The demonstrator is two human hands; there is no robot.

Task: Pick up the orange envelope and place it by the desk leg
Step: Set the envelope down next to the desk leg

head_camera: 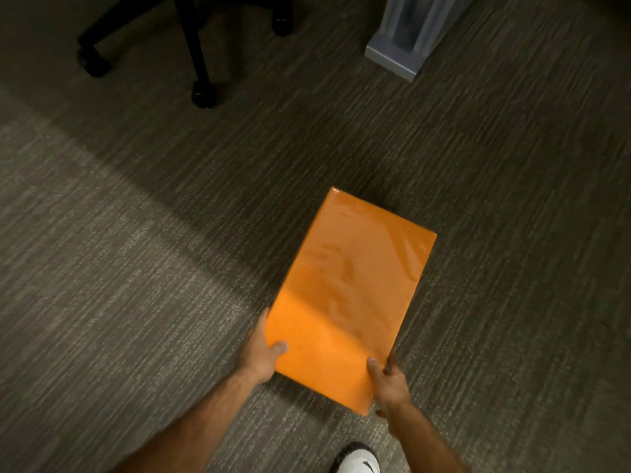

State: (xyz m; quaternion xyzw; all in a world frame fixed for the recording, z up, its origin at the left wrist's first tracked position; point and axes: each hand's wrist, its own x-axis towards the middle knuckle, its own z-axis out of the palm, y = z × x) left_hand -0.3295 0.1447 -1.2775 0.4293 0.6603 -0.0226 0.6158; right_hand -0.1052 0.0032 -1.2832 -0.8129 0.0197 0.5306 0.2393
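The orange envelope [348, 295] is a large glossy rectangle held out flat above the carpet, its long side pointing away from me and slightly right. My left hand [261, 353] grips its near left corner, thumb on top. My right hand [389, 384] grips the near right corner, thumb on top, fingers underneath. The grey desk leg [397, 46] stands on the floor at the top right, well beyond the far end of the envelope.
A black office chair base [191, 46] with castor wheels stands at the top left. Striped grey carpet [136, 268] covers the floor between me and the desk leg. My white shoe [356, 459] shows at the bottom edge.
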